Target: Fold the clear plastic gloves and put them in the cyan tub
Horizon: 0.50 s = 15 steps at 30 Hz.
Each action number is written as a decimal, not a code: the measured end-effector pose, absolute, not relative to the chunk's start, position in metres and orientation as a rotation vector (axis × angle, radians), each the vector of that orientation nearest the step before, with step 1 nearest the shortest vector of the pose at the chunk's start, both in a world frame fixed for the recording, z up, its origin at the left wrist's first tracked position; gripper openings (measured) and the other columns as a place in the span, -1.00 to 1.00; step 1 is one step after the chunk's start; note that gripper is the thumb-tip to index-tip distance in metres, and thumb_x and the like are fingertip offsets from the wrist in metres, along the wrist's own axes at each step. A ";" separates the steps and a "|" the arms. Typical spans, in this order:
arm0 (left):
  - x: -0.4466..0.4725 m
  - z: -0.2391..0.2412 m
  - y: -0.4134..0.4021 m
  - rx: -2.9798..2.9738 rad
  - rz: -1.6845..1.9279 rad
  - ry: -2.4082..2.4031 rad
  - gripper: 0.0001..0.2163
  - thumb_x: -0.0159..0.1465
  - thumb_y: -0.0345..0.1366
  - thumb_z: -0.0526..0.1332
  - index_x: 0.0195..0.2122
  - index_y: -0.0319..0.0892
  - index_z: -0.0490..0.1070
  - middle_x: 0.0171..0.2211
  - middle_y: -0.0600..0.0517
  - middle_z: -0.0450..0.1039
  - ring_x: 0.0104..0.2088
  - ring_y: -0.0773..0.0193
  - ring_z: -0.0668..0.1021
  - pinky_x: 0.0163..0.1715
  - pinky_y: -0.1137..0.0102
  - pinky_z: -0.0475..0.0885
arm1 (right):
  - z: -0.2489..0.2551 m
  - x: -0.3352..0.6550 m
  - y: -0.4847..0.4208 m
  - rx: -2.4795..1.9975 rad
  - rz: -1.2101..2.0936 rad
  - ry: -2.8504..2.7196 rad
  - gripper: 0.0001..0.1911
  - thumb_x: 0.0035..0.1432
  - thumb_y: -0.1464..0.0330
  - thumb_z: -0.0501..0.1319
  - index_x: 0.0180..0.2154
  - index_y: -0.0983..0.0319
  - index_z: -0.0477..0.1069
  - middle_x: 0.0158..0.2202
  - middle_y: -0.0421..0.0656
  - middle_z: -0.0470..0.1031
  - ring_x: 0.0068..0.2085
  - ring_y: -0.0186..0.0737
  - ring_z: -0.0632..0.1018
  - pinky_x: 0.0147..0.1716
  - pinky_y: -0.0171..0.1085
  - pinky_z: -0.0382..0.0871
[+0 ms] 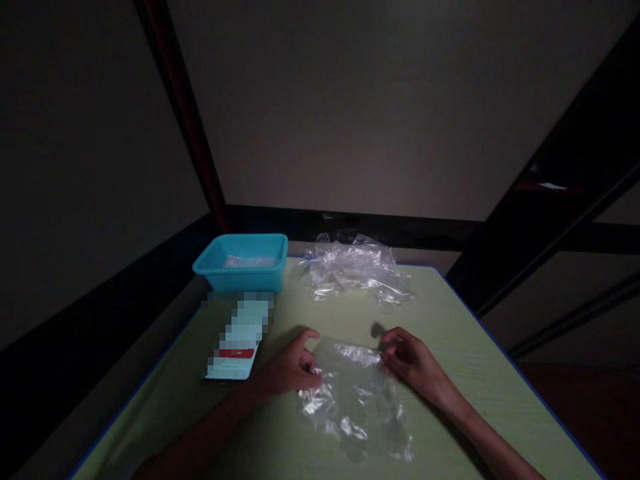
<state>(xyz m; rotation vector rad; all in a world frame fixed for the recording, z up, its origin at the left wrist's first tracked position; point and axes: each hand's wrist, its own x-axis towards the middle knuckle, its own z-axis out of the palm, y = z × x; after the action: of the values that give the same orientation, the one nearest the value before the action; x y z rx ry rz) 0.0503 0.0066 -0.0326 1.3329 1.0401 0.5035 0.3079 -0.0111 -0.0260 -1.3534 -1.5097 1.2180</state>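
Observation:
A clear disposable plastic glove (pixel 357 393) lies crinkled on the table in front of me, its cuff edge toward the far side and finger-like lobes toward me. At its left edge is my left hand (pixel 295 367), thumb and forefinger apart, the thumb touching the film. My right hand (pixel 413 363) is at the far right corner of the cuff, fingers curled and the thumb against the film. Farther back is a loose heap of similar clear plastic gloves (pixel 355 267).
A turquoise plastic basket (pixel 240 271) with some clear plastic inside stands at the back left. In front of it lies a phone (pixel 240 340) with a lit, partly blurred screen. The pale green table (pixel 465 347) has a blue edge; a panelled wall (pixel 350 120) rises behind it.

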 end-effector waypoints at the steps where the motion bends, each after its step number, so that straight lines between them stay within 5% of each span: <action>1: 0.051 -0.033 0.008 1.341 0.549 1.067 -0.43 -0.11 -0.49 0.20 -0.03 -0.18 0.08 -0.60 0.26 0.30 -0.59 0.38 0.44 -0.59 0.52 0.30 | -0.024 0.308 -0.013 -1.344 1.258 -1.505 -0.70 -0.08 0.24 0.22 -0.33 0.19 0.15 -0.62 -0.38 0.28 -0.63 -0.41 0.37 -0.64 -0.38 0.20; 8: 0.058 -0.036 0.021 1.482 0.969 1.317 -0.46 0.00 -0.53 0.10 0.04 -0.15 0.07 -0.49 0.19 0.32 -0.52 0.37 0.44 -0.52 0.49 0.37 | -0.009 0.296 -0.041 -1.095 1.866 -1.659 -0.67 0.00 0.33 0.22 -0.28 0.15 0.05 -0.50 -0.31 0.39 -0.52 -0.40 0.49 -0.54 -0.39 0.35; 11: 0.060 -0.040 0.022 1.617 1.135 1.378 -0.45 0.03 -0.48 0.14 0.07 -0.14 0.05 -0.25 0.03 0.41 -0.35 0.30 0.50 -0.34 0.37 0.44 | -0.005 0.297 -0.046 -1.012 2.044 -1.796 -0.70 0.01 0.37 0.21 -0.24 0.16 0.12 -0.52 -0.32 0.38 -0.57 -0.43 0.44 -0.59 -0.42 0.33; 15: 0.058 -0.043 0.017 1.894 1.251 1.416 -0.56 0.11 -0.42 0.11 0.04 -0.14 0.14 -0.02 -0.10 0.34 -0.05 0.17 0.45 -0.06 0.20 0.38 | -0.005 0.301 -0.037 -1.197 1.370 -2.069 -0.93 0.09 0.35 0.16 -0.34 0.21 0.30 -0.49 -0.25 0.37 -0.50 -0.33 0.45 -0.53 -0.33 0.39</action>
<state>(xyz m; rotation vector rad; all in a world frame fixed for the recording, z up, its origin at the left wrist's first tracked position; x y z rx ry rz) 0.0581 0.0172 -0.0428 1.8935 1.4158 1.2514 0.3014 -0.0368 -0.0051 -1.1973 -2.0691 1.3704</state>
